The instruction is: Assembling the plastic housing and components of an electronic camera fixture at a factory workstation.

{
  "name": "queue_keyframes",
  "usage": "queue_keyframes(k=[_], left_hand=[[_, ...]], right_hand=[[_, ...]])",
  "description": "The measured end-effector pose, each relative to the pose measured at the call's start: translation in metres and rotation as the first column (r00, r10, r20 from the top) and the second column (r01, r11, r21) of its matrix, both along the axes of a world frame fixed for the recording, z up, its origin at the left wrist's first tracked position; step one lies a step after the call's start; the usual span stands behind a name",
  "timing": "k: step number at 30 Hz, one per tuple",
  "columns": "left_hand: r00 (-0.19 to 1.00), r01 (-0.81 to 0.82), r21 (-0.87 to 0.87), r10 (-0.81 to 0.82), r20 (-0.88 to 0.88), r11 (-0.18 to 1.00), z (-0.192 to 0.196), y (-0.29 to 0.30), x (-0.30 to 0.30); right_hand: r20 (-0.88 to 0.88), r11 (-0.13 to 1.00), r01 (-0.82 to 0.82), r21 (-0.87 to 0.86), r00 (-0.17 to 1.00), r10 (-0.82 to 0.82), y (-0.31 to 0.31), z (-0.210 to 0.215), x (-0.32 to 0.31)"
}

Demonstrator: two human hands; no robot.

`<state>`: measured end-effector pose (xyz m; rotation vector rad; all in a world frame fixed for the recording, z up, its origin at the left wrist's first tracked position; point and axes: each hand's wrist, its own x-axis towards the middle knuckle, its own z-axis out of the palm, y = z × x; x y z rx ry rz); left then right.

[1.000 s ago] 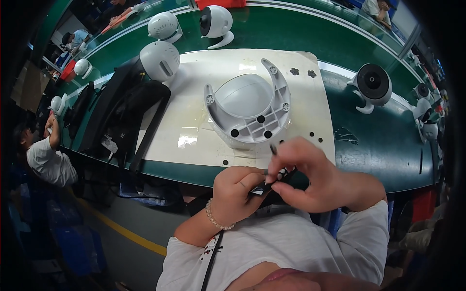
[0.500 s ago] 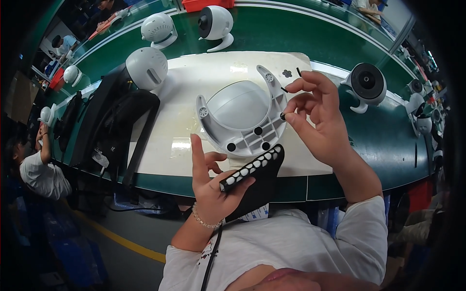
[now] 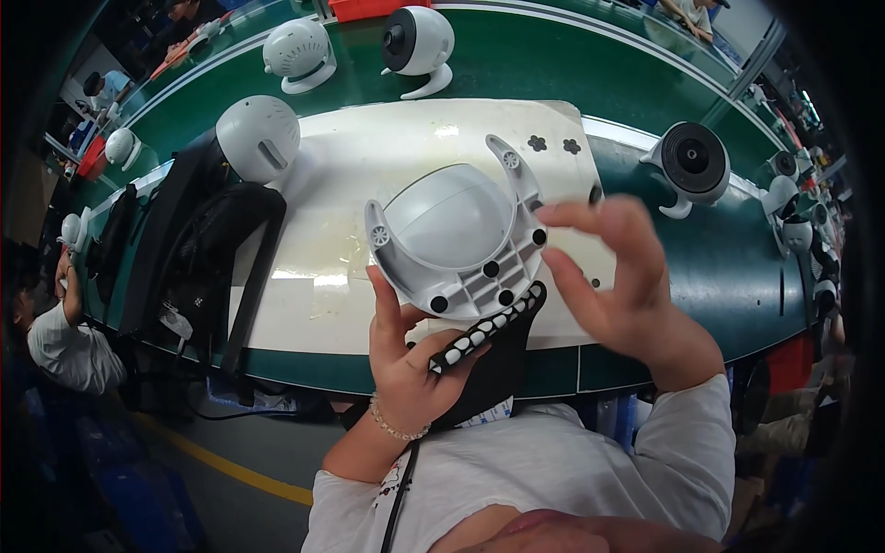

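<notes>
A white rounded device (image 3: pixel 450 217) lies on the mat with its curved, ribbed base (image 3: pixel 466 286) facing up. Several round black foot pads sit on the base, one of them a pad (image 3: pixel 539 237) on its right side. Between the thumb and fingers of my left hand (image 3: pixel 410 373) is a black sheet of foot pads (image 3: pixel 487 327) dotted with white circles. The left index finger reaches up to the base's lower left edge. My right hand (image 3: pixel 622 281) is beside the base's right side, thumb and index finger apart, slightly blurred, with nothing visible between them.
A pale work mat (image 3: pixel 313 318) covers part of the green bench. On its left lie a black bag (image 3: pixel 217 244) and a white round device (image 3: pixel 258 138). Similar devices stand behind (image 3: pixel 419 41) and at the right (image 3: pixel 691 158). Other people work farther off.
The black foot pad that was at my right fingertips is now on the base's right side, and those fingers have spread apart. My left hand has come up against the base.
</notes>
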<state>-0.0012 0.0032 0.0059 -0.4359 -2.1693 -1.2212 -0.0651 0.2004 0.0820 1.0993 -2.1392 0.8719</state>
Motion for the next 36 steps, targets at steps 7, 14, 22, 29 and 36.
queue_keyframes(k=[7,14,22,29,36], left_hand=[[0.997,-0.017,-0.058,0.012,-0.082,0.998,-0.008,-0.002,-0.004],[0.997,-0.038,-0.077,0.033,-0.073,0.996,-0.011,-0.003,-0.003],[0.997,-0.023,-0.078,0.017,-0.078,0.997,-0.012,-0.003,-0.005],[0.998,-0.015,-0.037,0.012,-0.064,0.999,-0.015,-0.003,-0.005],[0.996,-0.014,-0.044,0.010,-0.087,0.999,-0.011,-0.003,-0.004]], right_hand=[[0.535,0.955,-0.020,-0.297,0.825,0.184,-0.009,0.004,-0.058],[0.516,0.966,0.054,-0.254,0.852,0.088,-0.016,0.003,-0.057],[-0.016,0.991,0.110,0.080,0.994,-0.109,-0.013,-0.001,-0.039],[0.102,0.995,-0.058,0.076,0.993,0.050,-0.034,0.029,-0.032],[0.422,0.960,-0.275,0.049,0.877,0.230,-0.075,0.028,-0.035]])
